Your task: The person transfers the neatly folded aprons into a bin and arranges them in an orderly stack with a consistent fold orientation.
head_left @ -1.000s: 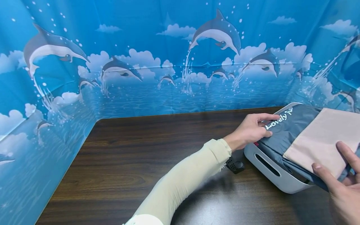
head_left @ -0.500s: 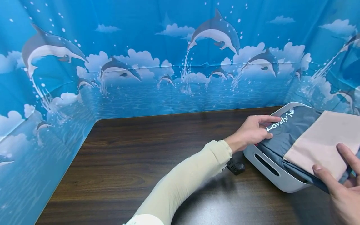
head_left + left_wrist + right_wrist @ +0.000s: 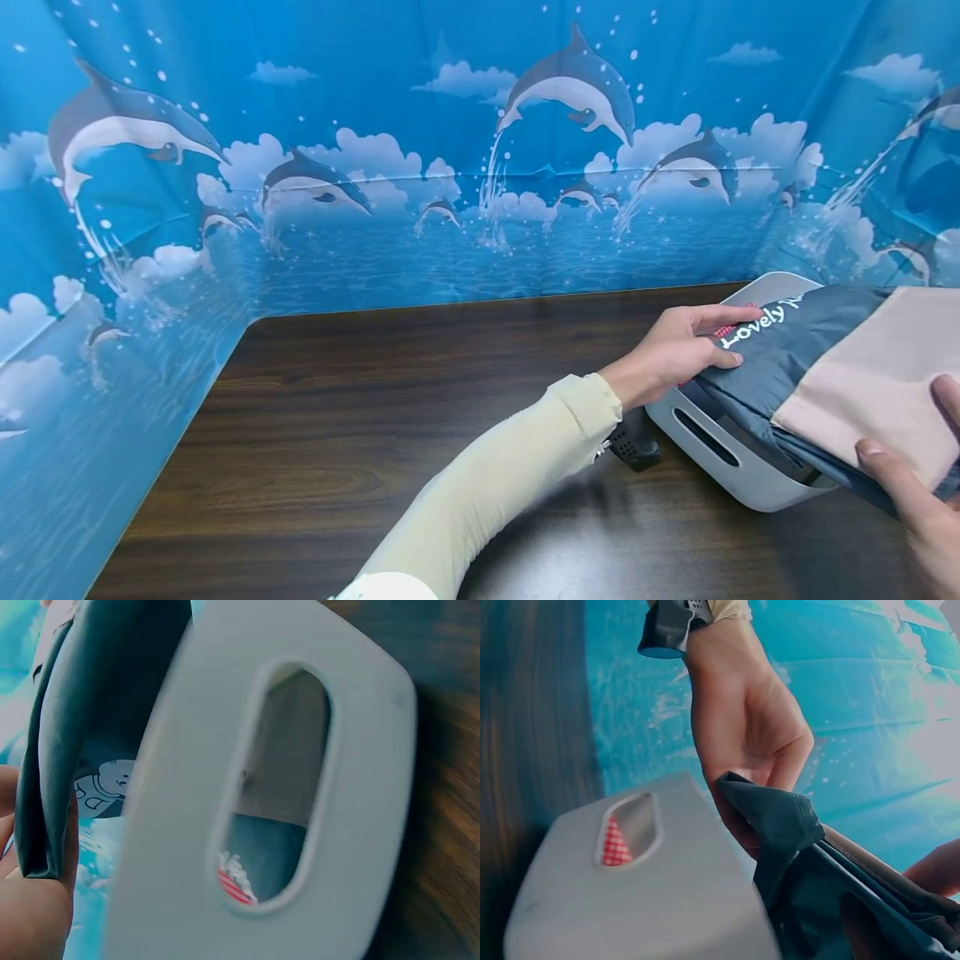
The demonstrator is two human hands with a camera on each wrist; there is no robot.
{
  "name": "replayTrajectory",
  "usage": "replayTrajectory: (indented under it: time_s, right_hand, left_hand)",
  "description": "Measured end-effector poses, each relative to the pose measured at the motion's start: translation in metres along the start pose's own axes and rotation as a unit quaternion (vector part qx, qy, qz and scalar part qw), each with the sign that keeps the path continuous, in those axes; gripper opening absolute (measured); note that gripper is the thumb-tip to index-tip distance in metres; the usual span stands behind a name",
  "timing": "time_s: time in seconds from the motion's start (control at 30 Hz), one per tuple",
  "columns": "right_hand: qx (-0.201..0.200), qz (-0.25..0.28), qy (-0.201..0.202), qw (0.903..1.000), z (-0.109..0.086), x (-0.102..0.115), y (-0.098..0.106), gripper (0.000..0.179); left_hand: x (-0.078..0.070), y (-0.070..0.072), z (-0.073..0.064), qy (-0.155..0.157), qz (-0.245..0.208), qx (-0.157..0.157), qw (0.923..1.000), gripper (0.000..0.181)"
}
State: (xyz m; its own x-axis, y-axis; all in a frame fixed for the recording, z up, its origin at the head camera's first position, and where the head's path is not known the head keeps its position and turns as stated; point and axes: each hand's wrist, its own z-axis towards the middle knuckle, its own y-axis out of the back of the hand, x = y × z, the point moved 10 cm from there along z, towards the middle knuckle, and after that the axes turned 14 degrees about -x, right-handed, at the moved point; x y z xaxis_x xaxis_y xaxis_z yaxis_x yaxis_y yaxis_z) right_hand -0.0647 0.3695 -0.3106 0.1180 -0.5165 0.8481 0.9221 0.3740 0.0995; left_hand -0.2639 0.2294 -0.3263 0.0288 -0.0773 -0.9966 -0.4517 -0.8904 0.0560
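A folded dark slate cloth item [image 3: 813, 342] with white "Lovely" lettering and a beige panel [image 3: 888, 375] lies over the grey-white plastic bin [image 3: 742, 479] at the right. My left hand [image 3: 678, 350] pinches its left edge, thumb on the near side. The right wrist view shows this left hand [image 3: 746, 735] gripping a gathered corner of the dark fabric [image 3: 776, 817]. At the right border my right hand [image 3: 918, 500], partly out of frame, holds the near edge, thumb on the beige panel and fingers mostly hidden. A red checked fabric [image 3: 726, 331] shows beside my left fingers.
The bin has an oval handle hole [image 3: 705, 437], with red checked fabric [image 3: 616, 844] visible through it in the right wrist view. A dark wooden table [image 3: 360, 433] extends left. A blue dolphin-print curtain [image 3: 420, 250] borders the back and sides.
The dark cloth has shifted right, with both hands still on it. More of the bin's inside and of the red checked fabric shows. My right hand has moved toward the right border.
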Motion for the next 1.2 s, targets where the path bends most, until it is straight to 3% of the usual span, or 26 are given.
replayTrajectory:
  time_s: [0.2,0.3,0.53,0.73,0.97,1.2]
  right_hand:
    - [0.02,-0.032,-0.107,0.9935,-0.005,-0.021,-0.013,0.083]
    - [0.031,-0.052,-0.13,0.9897,-0.005,-0.029,-0.016,0.083]
    - [0.07,-0.113,-0.14,0.9812,-0.003,-0.034,-0.027,0.08]
    - [0.074,-0.18,-0.132,0.9721,-0.002,-0.035,-0.029,0.076]
    - [0.068,-0.188,-0.11,0.9736,-0.001,-0.033,-0.029,0.074]
    - [0.06,-0.169,-0.113,0.9772,0.0,-0.033,-0.029,0.073]
  left_hand:
    - [0.011,0.006,0.004,-0.005,0.042,-0.017,0.999,0.056]
    - [0.009,0.006,0.006,-0.014,0.062,-0.021,0.9978,0.057]
    - [0.008,0.011,0.01,-0.012,0.068,-0.025,0.9973,0.061]
    - [0.01,0.014,0.012,-0.01,0.07,-0.027,0.9971,0.065]
    - [0.004,0.016,0.014,-0.029,0.07,-0.027,0.9968,0.065]
    - [-0.001,0.015,0.014,-0.041,0.083,-0.023,0.9954,0.062]
